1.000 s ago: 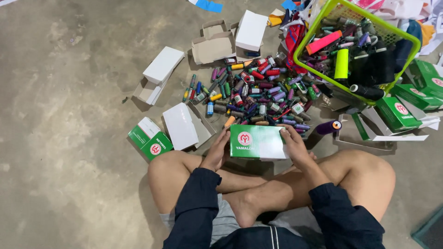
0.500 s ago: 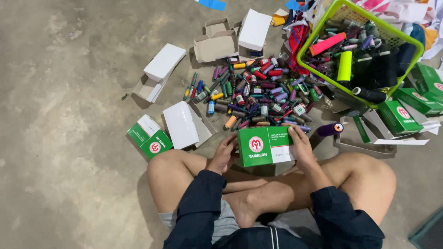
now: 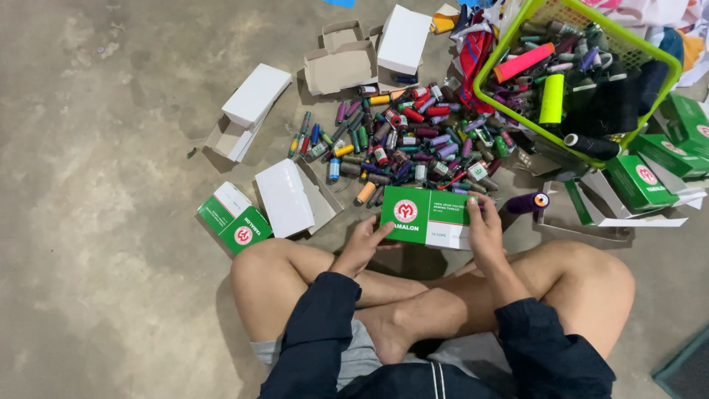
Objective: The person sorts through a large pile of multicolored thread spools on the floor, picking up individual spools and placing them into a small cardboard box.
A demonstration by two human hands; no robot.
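Observation:
I sit cross-legged on a concrete floor. A green and white cardboard box (image 3: 427,216) stands on edge in front of my legs. My left hand (image 3: 362,245) grips its lower left corner. My right hand (image 3: 485,227) holds its right end, fingers over the top. Just beyond the box lies a heap of small coloured thread spools (image 3: 413,140). A purple spool (image 3: 529,202) lies right of my right hand.
A lime green basket (image 3: 591,70) of larger spools tilts at the upper right, with green boxes (image 3: 639,181) beside it. White open boxes (image 3: 255,100) and a green box (image 3: 236,220) lie to the left. Flattened cardboard (image 3: 341,65) lies at the back.
The box has been turned from lying flat to standing on edge with its green face toward me. Both hands stayed on it.

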